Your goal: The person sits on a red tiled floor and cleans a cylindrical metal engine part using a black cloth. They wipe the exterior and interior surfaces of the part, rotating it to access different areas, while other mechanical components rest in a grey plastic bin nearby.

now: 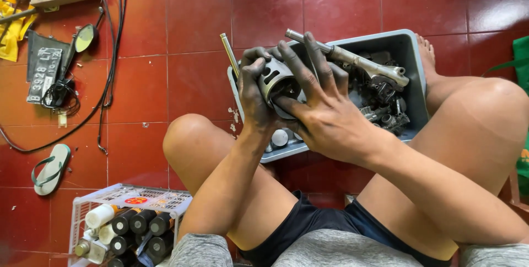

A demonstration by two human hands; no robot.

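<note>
Between the two bare knees, above a grey tray (pixel 414 74), both hands hold one metal piston (pixel 277 79). It is a short, round, silver part with holes in its side. The left hand (pixel 254 99) is black with grease, and its fingers curl around the left side of the piston. The right hand (pixel 322 110) lies over the front and right side, with its fingers spread out and pressed on the metal. So both hands are closed on the same part, and it hangs just over the left end of the tray. The piston looks hard and stiff, and it will not bend or squash. It is probably a bit heavy for how small it is. The grease may make it slippery, so a firm hold around the round wall, like now, seems best. A long metal rod (pixel 352 58) lies across the top of the tray, just behind the fingers, and many small dark metal parts (pixel 383 104) fill the tray under it. The person sits on a red tile floor (pixel 198 19). A white basket (pixel 129 198) with spray cans (pixel 135 225) in it stands near the left knee. Well apart on the left lie a sandal (pixel 50 169), black cables (pixel 113 52) and a small mirror (pixel 84 38).
</note>
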